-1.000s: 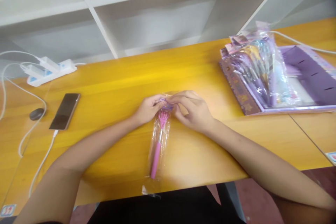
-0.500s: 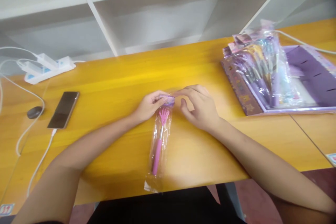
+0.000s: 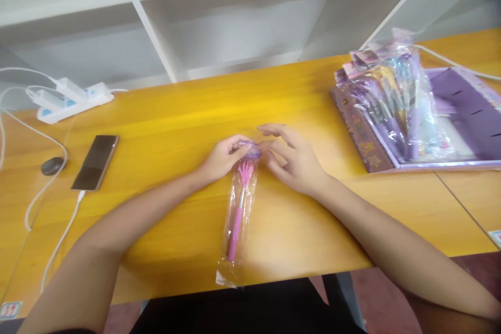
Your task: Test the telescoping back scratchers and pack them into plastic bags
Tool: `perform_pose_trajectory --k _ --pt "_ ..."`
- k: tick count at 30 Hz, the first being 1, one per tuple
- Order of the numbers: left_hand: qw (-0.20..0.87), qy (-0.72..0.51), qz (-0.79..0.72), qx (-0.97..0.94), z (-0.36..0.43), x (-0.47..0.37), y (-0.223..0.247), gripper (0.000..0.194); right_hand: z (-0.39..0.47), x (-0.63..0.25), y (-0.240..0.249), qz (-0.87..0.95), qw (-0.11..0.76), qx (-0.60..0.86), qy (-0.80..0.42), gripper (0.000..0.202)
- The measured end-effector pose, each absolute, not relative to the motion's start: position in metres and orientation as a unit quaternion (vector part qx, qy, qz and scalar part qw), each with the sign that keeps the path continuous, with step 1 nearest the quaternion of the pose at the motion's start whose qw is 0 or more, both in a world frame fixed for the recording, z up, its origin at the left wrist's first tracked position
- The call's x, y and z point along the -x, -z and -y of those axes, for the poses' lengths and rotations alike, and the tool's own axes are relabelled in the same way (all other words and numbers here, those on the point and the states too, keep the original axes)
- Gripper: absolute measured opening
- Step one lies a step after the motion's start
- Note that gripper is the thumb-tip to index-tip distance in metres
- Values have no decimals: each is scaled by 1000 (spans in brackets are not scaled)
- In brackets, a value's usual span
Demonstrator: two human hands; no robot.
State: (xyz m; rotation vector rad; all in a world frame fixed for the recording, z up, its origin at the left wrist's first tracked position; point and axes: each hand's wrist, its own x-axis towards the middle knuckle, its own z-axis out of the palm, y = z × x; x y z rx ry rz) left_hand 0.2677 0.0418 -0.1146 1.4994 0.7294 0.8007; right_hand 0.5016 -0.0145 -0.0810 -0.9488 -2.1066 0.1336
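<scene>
A pink back scratcher (image 3: 236, 229) with a hand-shaped head lies in a clear plastic bag (image 3: 229, 274) in front of me. At the bag's top is a small purple label card (image 3: 253, 152). My left hand (image 3: 224, 158) pinches the card's left side between thumb and fingers. My right hand (image 3: 295, 159) is at the card's right edge, its fingers apart and one fingertip at or very near the edge; whether it touches, I cannot tell.
To the right, a purple display box (image 3: 364, 154) holds several bagged back scratchers (image 3: 391, 99). A charging phone (image 3: 95, 163), a round black object (image 3: 52, 166) and a white power strip (image 3: 74, 102) with cables are on the left. White shelving (image 3: 250, 26) stands behind the table.
My right hand's fingers have spread, with the index finger lifted away from the card and another fingertip near its edge. The left hand keeps its pinch on the card.
</scene>
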Motion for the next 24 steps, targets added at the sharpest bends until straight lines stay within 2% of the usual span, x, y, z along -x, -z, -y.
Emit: perform_pose_trajectory --k 13,18,24 --pt "642 -330 -275 -635 -42 -269 115 49 16 -501 77 826 430 362 -40 50" --pt "659 -339 -276 -612 -44 -268 115 48 16 -502 76 846 411 335 -49 50" --pt "645 -342 -283 -622 -47 -267 115 49 13 -506 78 875 365 317 -5 42"
